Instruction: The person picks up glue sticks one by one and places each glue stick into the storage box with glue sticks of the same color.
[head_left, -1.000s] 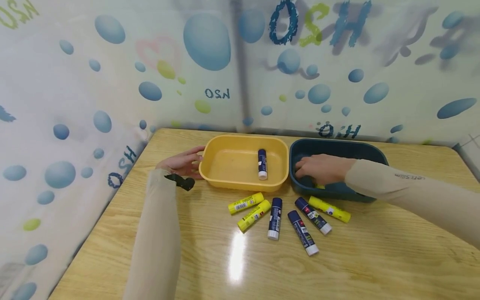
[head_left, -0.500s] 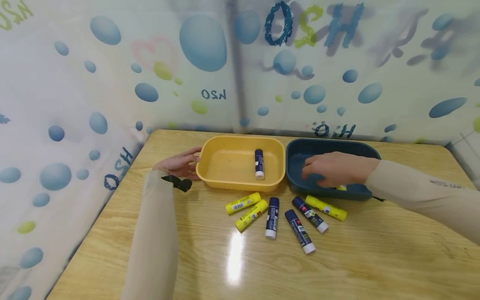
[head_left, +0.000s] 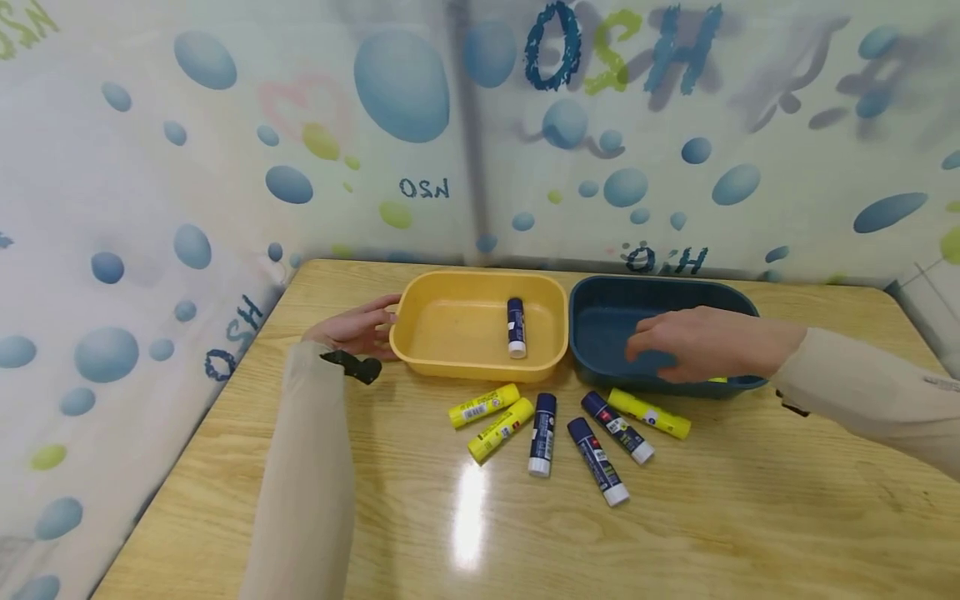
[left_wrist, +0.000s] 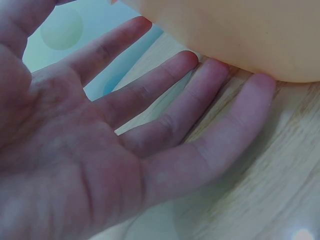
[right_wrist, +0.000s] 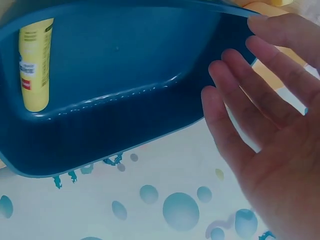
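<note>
My left hand (head_left: 356, 329) has its fingers extended, with the fingertips right at the outer wall of the yellow plastic basin (head_left: 472, 369). A dark-blue glue stick (head_left: 517, 329) with a white end lies in that basin. Over the dark-blue basin (head_left: 600, 337) hovers my right hand (head_left: 708, 342), fingers loosely bent and holding nothing. The right wrist view shows a yellow glue stick (right_wrist: 36, 70) at one end of the dark-blue basin; in the head view my hand mostly covers it.
In front of the basins lie three yellow glue sticks (head_left: 648, 414) and three dark-blue glue sticks (head_left: 543, 433) on the wooden table (head_left: 675, 533). A patterned curtain (head_left: 420, 225) hangs behind the table's back edge. The two basins stand side by side.
My right hand has drawn up and to the right from inside the dark-blue basin. The yellow glue stick there shows farther right. My left hand keeps its place at the yellow basin.
</note>
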